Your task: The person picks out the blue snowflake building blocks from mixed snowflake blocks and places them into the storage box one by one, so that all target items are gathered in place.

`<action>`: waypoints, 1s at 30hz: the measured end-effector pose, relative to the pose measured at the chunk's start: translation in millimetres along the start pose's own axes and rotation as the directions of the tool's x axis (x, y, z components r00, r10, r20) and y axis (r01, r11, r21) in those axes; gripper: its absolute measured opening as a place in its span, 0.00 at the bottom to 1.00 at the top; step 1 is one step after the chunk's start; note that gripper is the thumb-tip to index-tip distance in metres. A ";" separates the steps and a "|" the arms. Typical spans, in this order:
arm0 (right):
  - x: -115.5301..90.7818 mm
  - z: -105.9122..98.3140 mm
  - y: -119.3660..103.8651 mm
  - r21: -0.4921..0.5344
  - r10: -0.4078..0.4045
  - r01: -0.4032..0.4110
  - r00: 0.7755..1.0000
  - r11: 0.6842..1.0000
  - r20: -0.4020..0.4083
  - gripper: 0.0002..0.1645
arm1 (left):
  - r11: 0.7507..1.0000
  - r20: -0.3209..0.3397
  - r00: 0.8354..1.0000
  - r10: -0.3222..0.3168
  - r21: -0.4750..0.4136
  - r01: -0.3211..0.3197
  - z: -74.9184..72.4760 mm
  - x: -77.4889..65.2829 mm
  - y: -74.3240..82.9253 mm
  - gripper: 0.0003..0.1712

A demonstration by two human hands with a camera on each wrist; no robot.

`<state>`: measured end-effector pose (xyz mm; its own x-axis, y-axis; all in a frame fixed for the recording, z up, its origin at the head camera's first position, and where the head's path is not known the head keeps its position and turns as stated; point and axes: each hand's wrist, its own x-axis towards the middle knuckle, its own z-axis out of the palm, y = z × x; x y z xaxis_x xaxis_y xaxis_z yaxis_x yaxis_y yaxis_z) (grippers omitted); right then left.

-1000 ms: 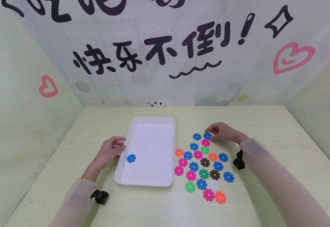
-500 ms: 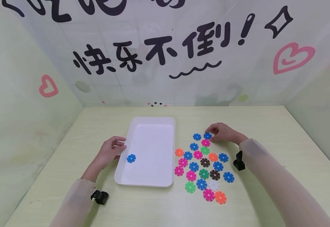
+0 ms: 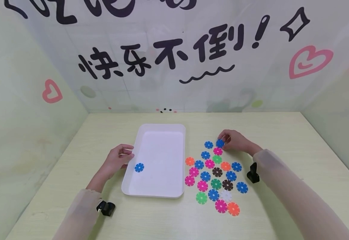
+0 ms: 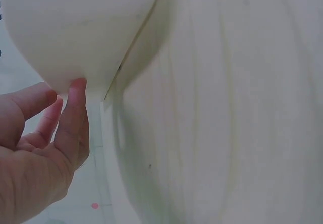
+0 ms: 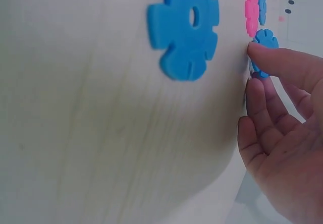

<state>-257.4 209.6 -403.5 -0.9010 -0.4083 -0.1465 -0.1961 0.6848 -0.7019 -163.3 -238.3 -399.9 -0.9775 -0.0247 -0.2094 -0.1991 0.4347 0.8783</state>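
Room lies beyond the tray [image 3: 162, 153]; discs [image 3: 215, 170] crowd its right.

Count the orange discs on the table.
3: one orange disc beside the white tray, the second just left of a blue disc, the third nearest the person, beside a pink disc.

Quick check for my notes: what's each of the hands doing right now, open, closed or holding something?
Left hand: holding the white tray at its left edge.
Right hand: holding a blue notched disc, pinched.
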 end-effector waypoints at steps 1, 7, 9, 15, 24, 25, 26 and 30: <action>-0.4 0.4 -0.1 0.003 0.001 -0.001 1.000 1.000 -0.001 0.18 | 1.000 0.001 1.000 -0.002 -0.001 0.002 0.1 0.2 -0.3 0.21; -2.5 0.8 0.2 0.015 -0.013 0.013 1.000 1.000 -0.012 0.17 | 1.000 -0.001 1.000 0.000 -0.005 0.000 0.6 0.1 -1.2 0.21; -3.3 -0.2 -0.7 0.017 -0.020 0.020 1.000 1.000 -0.016 0.17 | 1.000 -0.003 1.000 0.001 -0.004 -0.001 0.6 0.0 -1.3 0.21; -4.7 -3.3 -3.2 0.033 -0.038 0.038 0.999 0.999 -0.005 0.16 | 1.000 -0.005 1.000 0.003 -0.003 -0.003 0.4 -0.3 -0.4 0.21; -4.3 -2.2 -16.4 0.049 -0.113 0.113 0.994 0.992 -0.012 0.14 | 1.000 -0.006 1.000 -0.001 0.003 0.001 0.7 -0.4 -0.4 0.21; -4.1 -1.4 -19.7 0.049 -0.123 0.124 0.992 0.991 -0.012 0.14 | 1.000 -0.007 1.000 -0.002 0.004 0.002 0.7 -0.4 -0.4 0.21; -4.0 -0.5 -23.8 0.054 -0.134 0.134 0.991 0.990 -0.011 0.14 | 1.000 -0.007 1.000 -0.002 0.003 0.002 0.8 -0.4 -0.4 0.21; -2.8 5.6 -42.6 0.064 -0.172 0.172 0.985 0.983 -0.003 0.14 | 1.000 -0.010 1.000 -0.008 0.004 0.008 0.8 -0.5 -0.4 0.21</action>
<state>-244.3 178.1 -377.1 -0.8549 -0.5183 -0.0218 -0.3229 0.5647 -0.7595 -162.7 -237.7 -400.4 -0.9766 -0.0372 -0.2118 -0.2065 0.4382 0.8748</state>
